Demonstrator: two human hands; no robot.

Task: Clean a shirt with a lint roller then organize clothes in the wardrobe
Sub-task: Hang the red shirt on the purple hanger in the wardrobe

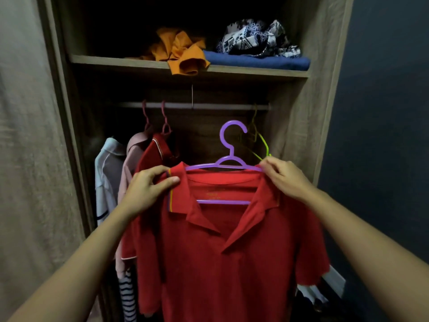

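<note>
**Red shirt on its hanger, held up before the wardrobe**

Faced an open wardrobe (325, 66), with a rail (209, 105) across it under a shelf (116, 60). Held the red shirt (220, 263) in the air in front of this rail and lower than it, not yet hung, with the front facing outward, probably to check that it sat straight.

Saw a free stretch of rail in the middle, between the hanging clothes at the left and a green hanger (263, 145) at the right. Judged this gap as the likely place for the shirt.

Noted at the left a white shirt (106, 173), a pink shirt (130, 163) and a dark red shirt (153, 156), hanging close together.

Noted on the shelf a folded blue cloth (255, 61) with a patterned cloth (253, 38) bundled on top, and beside them a crumpled orange garment (181, 52) drooping over the shelf edge. Judged these as not yet put in order.

Carried the shirt on a purple hanger (228, 145), hook free and pointing up.

Pinched the collar near one shoulder with the left hand (148, 191), thumb pressed on the front, seemingly to settle the cloth on the hanger arm. Pinched the other shoulder at the hanger's end with the right hand (285, 177), fingers curled, likely for the same reason and to hold everything level.

Found no lint roller in view. Judged the next need as lifting the hook up onto the rail.
</note>
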